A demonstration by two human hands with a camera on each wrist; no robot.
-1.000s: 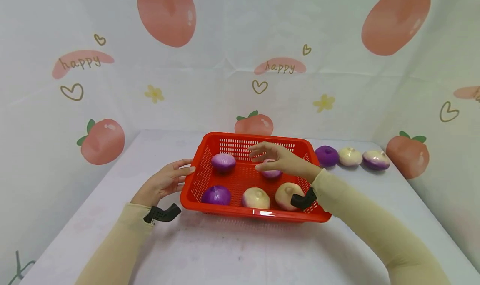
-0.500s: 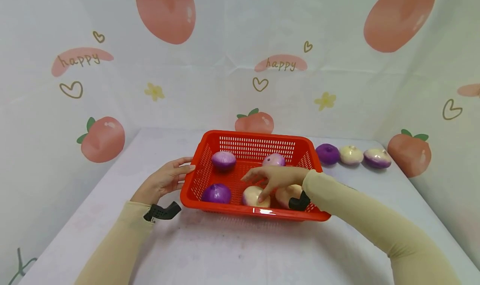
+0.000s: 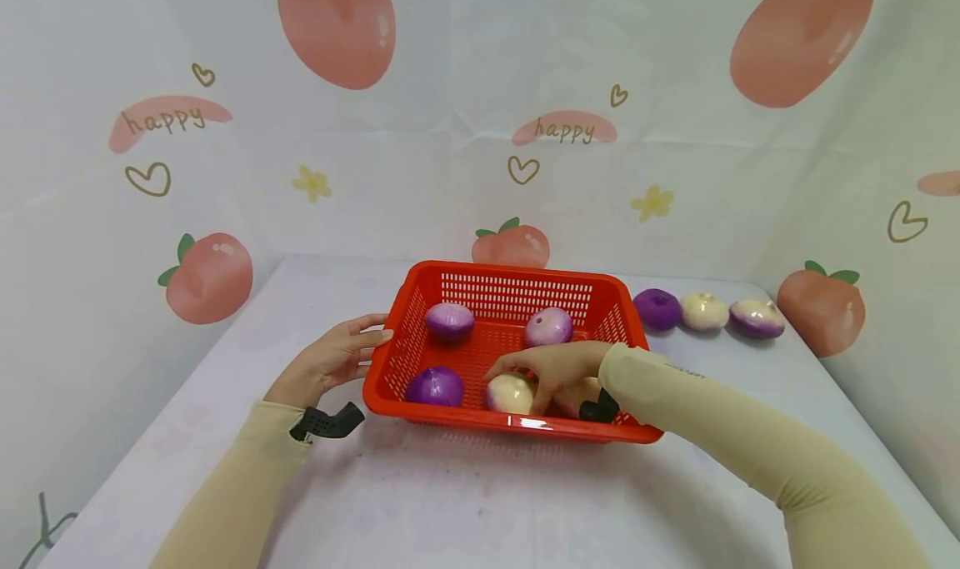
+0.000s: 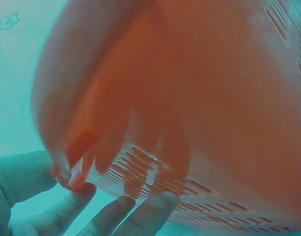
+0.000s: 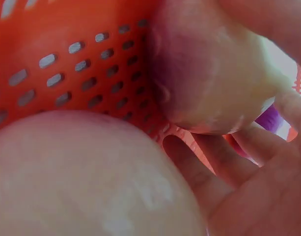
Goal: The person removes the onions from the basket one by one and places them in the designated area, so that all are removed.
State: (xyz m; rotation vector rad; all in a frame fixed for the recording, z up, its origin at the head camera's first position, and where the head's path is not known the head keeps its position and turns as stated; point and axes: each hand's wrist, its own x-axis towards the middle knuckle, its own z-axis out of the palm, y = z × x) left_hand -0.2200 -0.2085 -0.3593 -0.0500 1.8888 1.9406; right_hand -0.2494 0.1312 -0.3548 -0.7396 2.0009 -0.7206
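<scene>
A red basket (image 3: 465, 420) stands on the table with several onions inside. My left hand (image 3: 322, 367) grips its left rim; in the left wrist view the thumb of that hand (image 4: 47, 216) is at the edge of the basket (image 4: 229, 108) and the fingertips lie against its outer wall. Inside, at the front middle, my right hand (image 3: 558, 366) has its fingers round a cream-and-purple onion (image 3: 508, 392). From the right wrist, the hand's fingers (image 5: 224, 157) curl beneath this onion (image 5: 214, 69), beside another pale onion (image 5: 86, 182).
Also in the basket are a dark purple onion (image 3: 435, 387) at front left, a purple-and-white one (image 3: 450, 321) at back left and a pale purple one (image 3: 549, 326) at back right. Outside, right of the basket, a purple (image 3: 657, 310), a cream (image 3: 703, 311) and a two-tone onion (image 3: 756, 318) form a row.
My right hand has come down from over the back right onion to the front middle one and closed round it. The left hand has stayed on the rim.
</scene>
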